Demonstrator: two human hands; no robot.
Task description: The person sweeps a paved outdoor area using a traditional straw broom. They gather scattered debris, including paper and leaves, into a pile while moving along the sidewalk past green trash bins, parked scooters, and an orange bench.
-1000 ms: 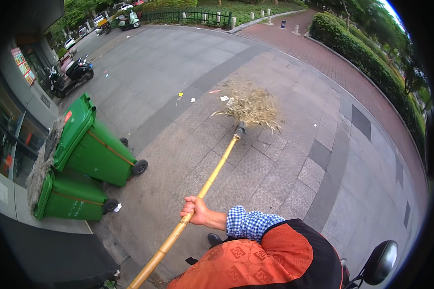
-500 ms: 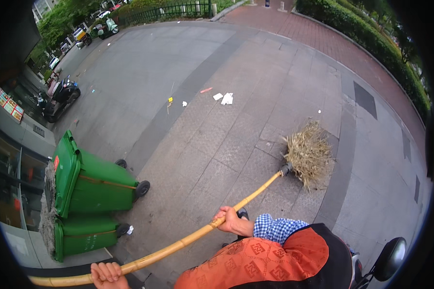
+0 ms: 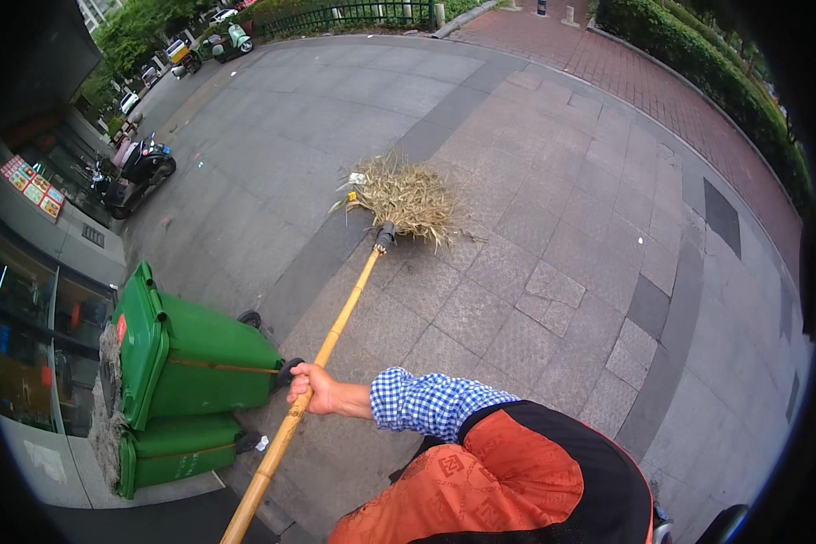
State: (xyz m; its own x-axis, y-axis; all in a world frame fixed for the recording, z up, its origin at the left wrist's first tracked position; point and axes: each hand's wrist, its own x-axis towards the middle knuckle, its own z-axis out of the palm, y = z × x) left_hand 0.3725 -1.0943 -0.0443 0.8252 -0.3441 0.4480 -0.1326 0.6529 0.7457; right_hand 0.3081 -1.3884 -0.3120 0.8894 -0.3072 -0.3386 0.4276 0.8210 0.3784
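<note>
In the head view, the right hand (image 3: 310,388) is clamped round the broom (image 3: 345,313), whose straw end lies on the pavement (image 3: 480,313), far of it. Seemingly gathered: 1 yellow scrap (image 3: 353,196) and 1 white scrap (image 3: 357,179) at its left edge. Apparently left: 1 pale bit (image 3: 262,442) beside the near bin (image 3: 179,453), 1 white speck (image 3: 641,240) right. The left hand's state I cannot tell.
</note>
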